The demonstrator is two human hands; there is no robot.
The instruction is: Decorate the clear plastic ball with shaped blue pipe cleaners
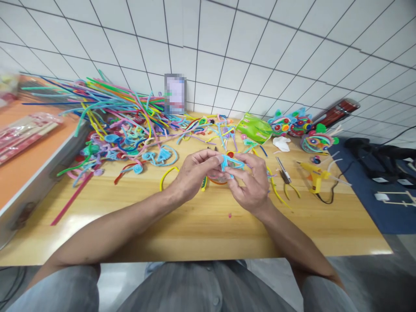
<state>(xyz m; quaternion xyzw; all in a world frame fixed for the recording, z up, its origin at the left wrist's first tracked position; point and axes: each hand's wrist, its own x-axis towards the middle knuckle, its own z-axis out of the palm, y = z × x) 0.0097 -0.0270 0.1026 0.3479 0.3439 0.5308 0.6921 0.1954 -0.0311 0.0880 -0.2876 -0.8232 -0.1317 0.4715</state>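
Above the middle of the table, my left hand (198, 173) and my right hand (251, 184) meet at a light blue pipe cleaner (238, 164) bent into a triangle-like loop. My left thumb and fingers pinch its left end. The right fingers grip its lower right side. Behind and below my hands sits a round piece with a red and orange edge (218, 181), mostly covered by them. A yellow pipe cleaner (167, 175) curves on the table left of my left hand, and another yellow strip (276, 190) lies beside my right hand.
Loose pipe cleaners (123, 104) heap at the back left. A green packet (255, 128), colourful decorated pieces (282, 125) and a dark red flask (339, 115) stand along the back. Pliers (289, 185) and a yellow glue gun (313, 177) with a cord lie at right. An orange-topped box (32, 138) borders the left.
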